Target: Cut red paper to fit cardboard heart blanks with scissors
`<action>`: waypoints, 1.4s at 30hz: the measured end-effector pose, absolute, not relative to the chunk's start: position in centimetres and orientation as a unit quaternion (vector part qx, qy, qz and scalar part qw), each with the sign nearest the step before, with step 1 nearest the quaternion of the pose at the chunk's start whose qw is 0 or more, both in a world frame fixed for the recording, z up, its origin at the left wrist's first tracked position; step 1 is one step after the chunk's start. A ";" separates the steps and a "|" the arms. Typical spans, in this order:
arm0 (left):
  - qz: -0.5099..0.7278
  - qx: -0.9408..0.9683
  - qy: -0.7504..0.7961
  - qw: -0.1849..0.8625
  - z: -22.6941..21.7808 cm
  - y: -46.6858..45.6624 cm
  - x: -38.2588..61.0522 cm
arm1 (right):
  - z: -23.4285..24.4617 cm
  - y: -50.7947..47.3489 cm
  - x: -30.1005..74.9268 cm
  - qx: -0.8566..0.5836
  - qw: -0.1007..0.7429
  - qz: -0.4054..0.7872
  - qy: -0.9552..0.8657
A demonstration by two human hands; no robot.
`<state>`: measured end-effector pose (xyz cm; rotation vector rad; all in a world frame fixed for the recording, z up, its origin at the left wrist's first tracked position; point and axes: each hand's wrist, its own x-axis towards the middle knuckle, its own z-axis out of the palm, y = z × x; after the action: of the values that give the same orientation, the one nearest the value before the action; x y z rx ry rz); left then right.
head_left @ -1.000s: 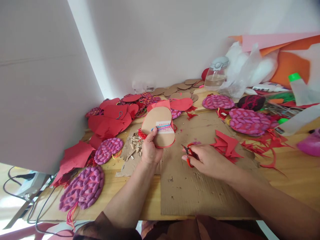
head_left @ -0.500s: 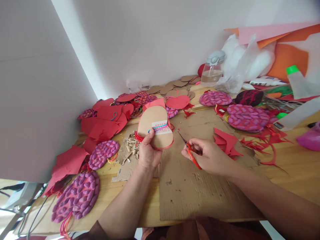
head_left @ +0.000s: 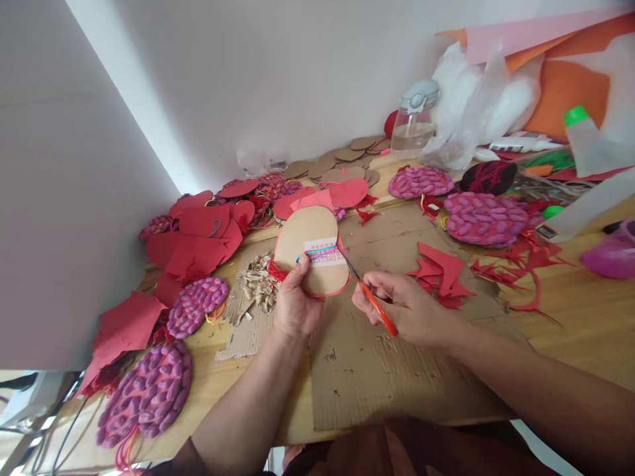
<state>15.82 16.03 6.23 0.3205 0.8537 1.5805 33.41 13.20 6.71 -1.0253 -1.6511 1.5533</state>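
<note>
My left hand [head_left: 296, 301] grips the lower left edge of a gourd-shaped cardboard piece [head_left: 311, 248] with a thin red rim and a small printed label, held tilted above the table. Red threads stick out beside my thumb. My right hand [head_left: 404, 305] is closed round small red-handled scissors [head_left: 370, 297]. Their blades point up-left and their tip reaches the cardboard piece's right edge, next to the label.
A flat cardboard sheet [head_left: 397, 377] covers the wooden table [head_left: 585, 317]. Red paper offcuts [head_left: 439, 271], red gourd cut-outs [head_left: 198, 238], pink woven gourd pieces [head_left: 149, 396], cardboard scraps [head_left: 258, 284], a clear bottle [head_left: 414, 122], plastic bags and coloured sheets lie around. A wall stands at the left.
My right hand lifted the scissors off the cardboard sheet and moved left until the blades reached the cardboard piece. The left hand kept its hold; the camera view shifted slightly.
</note>
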 end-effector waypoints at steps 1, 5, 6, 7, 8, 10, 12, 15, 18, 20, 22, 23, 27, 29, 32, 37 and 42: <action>0.686 0.138 0.373 0.610 6.2 16.0 15.8 | 6.8 13.2 33.4 -0.391 0.322 0.591 -0.627; 0.685 0.141 0.381 0.605 6.1 16.1 15.8 | 6.7 13.1 33.3 -0.396 0.321 0.601 -0.616; 0.684 0.143 0.381 0.606 6.1 16.1 15.7 | 6.6 13.1 33.3 -0.396 0.321 0.607 -0.609; 0.683 0.144 0.380 0.608 6.0 16.1 15.7 | 6.4 13.1 33.3 -0.396 0.322 0.615 -0.601; 0.682 0.145 0.378 0.609 6.0 16.1 15.7 | 6.3 13.1 33.3 -0.394 0.322 0.625 -0.593; 0.681 0.148 0.375 0.611 5.9 16.1 15.7 | 6.0 13.2 33.4 -0.386 0.321 0.645 -0.576; 0.680 0.151 0.375 0.612 5.9 16.0 15.7 | 5.9 13.2 33.4 -0.379 0.322 0.656 -0.567; 0.680 0.151 0.378 0.610 5.9 16.0 15.8 | 5.9 13.2 33.4 -0.377 0.326 0.659 -0.564; 0.683 0.139 0.383 0.606 5.9 16.0 15.8 | 6.0 13.2 33.4 -0.382 0.324 0.660 -0.561; 0.686 0.135 0.382 0.605 6.0 16.0 15.9 | 6.0 13.2 33.4 -0.386 0.322 0.658 -0.561; 0.688 0.136 0.380 0.603 6.0 16.0 15.9 | 6.0 13.1 33.4 -0.392 0.321 0.653 -0.562; 0.689 0.136 0.380 0.602 6.0 16.0 15.9 | 6.0 13.1 33.4 -0.394 0.322 0.651 -0.563; 0.686 0.132 0.387 0.602 6.0 16.0 16.0 | 5.9 13.0 33.3 -0.402 0.325 0.643 -0.565; 0.684 0.135 0.390 0.601 6.0 16.1 16.0 | 5.9 12.9 33.2 -0.405 0.327 0.637 -0.568; 0.685 0.140 0.392 0.598 6.0 16.1 15.9 | 6.1 12.9 33.2 -0.409 0.328 0.629 -0.574; 0.684 0.137 0.382 0.606 6.1 15.9 16.1 | 6.5 12.9 33.1 -0.404 0.332 0.634 -0.570; 0.678 0.131 0.383 0.614 6.2 15.7 16.2 | 6.4 12.9 33.0 -0.397 0.338 0.645 -0.559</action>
<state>16.19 15.74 6.18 0.3022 0.8834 1.5624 33.02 12.86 6.35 -1.0353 -1.4561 1.6808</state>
